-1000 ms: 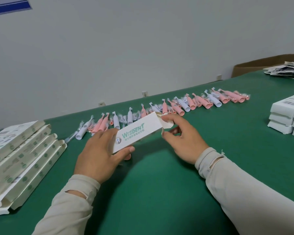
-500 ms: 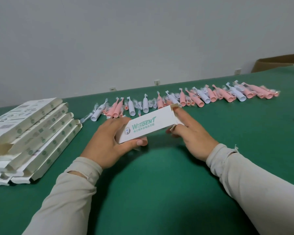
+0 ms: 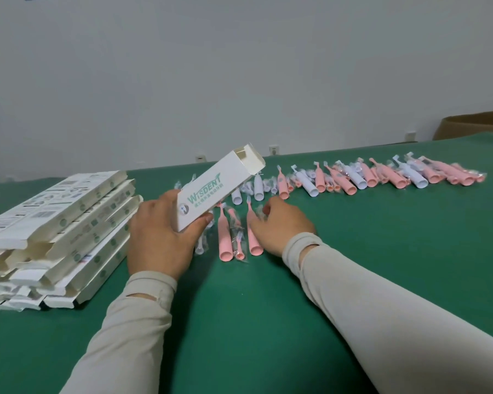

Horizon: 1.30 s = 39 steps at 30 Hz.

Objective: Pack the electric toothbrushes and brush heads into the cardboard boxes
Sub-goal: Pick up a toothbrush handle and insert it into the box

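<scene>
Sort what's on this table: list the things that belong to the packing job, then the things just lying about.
Job:
white box, open-ended, held by left hand
pink toothbrush under right hand
row of toothbrushes
stack of flat boxes

Lying about:
brown carton
wall sockets

Head view. The left hand (image 3: 160, 237) grips the lower end of a white box (image 3: 215, 187), tilted with its open end raised away from the person. The right hand (image 3: 282, 226) rests, fingers curled, on a pink toothbrush (image 3: 252, 234) lying on the green table (image 3: 268, 322) just right of the box. A second pink toothbrush (image 3: 224, 240) lies between them. A stack of flat boxes (image 3: 54, 231) sits left of the box; a row of toothbrushes (image 3: 367, 177) extends beyond it to the right.
</scene>
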Motion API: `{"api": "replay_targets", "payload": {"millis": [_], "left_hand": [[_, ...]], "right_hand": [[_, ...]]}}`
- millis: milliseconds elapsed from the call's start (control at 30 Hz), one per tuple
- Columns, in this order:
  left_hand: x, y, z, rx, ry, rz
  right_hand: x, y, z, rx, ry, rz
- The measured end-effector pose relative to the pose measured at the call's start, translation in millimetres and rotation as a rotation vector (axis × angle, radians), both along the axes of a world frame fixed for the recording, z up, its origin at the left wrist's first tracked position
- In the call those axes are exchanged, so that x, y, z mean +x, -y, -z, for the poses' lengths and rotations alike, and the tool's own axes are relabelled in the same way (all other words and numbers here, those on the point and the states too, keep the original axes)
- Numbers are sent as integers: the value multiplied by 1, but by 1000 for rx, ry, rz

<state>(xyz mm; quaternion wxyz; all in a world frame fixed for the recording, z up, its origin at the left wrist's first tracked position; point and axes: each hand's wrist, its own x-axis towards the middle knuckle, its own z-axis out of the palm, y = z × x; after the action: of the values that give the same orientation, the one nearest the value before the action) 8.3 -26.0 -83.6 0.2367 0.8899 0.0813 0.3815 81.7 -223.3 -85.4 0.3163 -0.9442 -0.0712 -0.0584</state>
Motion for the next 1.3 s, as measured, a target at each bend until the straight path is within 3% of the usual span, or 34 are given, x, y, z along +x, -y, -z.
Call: {"api": "replay_targets", "payload": {"millis": [100, 233, 633, 800, 933, 1033, 1200, 1300], "left_hand": [[0, 0, 0, -27, -29, -5], [0, 0, -2, -43, -11, 0], [0, 27, 6, 21, -125, 131], [4, 39, 12, 66, -186, 135], [3, 37, 17, 72, -196, 139], [4, 35, 17, 84, -203, 130], [5, 38, 22, 102, -197, 197], [5, 39, 24, 133, -221, 221]], "right_hand": [[3, -9, 0, -104, -84, -9], [0, -8, 0, -79, -180, -30], [-47, 99, 1, -177, -176, -30], [-40, 99, -2, -219, -135, 9], [-32, 104, -1, -132, -107, 45], [-31, 127, 0, 54, -13, 95], [-30, 149, -5, 905, -11, 105], [-32, 149, -11, 1158, 10, 38]]}}
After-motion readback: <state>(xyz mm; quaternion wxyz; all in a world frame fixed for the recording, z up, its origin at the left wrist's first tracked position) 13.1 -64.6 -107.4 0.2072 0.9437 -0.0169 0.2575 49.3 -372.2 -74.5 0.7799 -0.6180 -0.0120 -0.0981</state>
